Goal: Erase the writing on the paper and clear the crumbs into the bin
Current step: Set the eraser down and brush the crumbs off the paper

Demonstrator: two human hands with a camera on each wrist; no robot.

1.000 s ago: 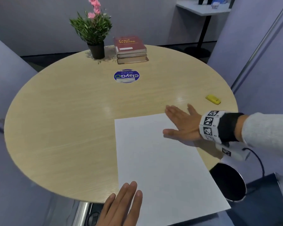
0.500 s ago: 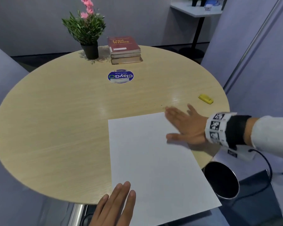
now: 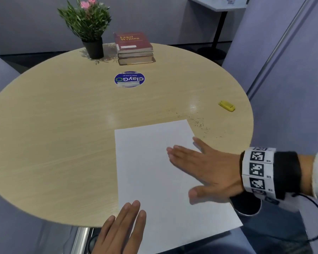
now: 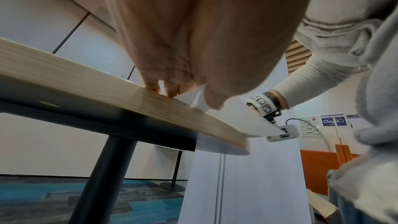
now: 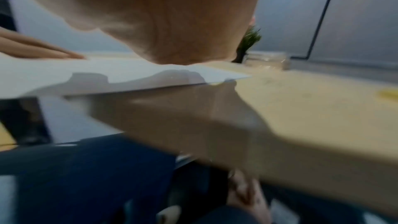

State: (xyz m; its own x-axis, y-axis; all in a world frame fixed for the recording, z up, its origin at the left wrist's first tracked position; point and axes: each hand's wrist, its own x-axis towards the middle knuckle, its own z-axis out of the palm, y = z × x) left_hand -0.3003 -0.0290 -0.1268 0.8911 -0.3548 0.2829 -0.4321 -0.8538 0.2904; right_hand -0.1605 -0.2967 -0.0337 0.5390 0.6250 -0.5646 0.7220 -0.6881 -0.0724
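A round wooden bench [image 3: 62, 143] fills the head view. A white sheet of paper [image 3: 154, 180] lies at its near right side, long axis running away from the person, its near right corner overhanging the edge. No writing shows on it. Below that overhang a dark round bin [image 3: 246, 206] is partly hidden by the right wrist. The right hand [image 3: 206, 169] lies flat on the paper's right half, grip wide, fingers straight and pointing left, holding nothing. The left hand [image 3: 121, 228] presses the near left corner with flat, straight fingers, also holding nothing. Dark crumbs [image 3: 198, 123] lie scattered on the bare wood just beyond the paper's far right corner, ahead and to the right of the right hand, which is the nearer one. A small yellow eraser [image 3: 226, 106] rests further right, near the rim. Sweeping the crumbs likely means drawing them toward the near right edge above the bin.
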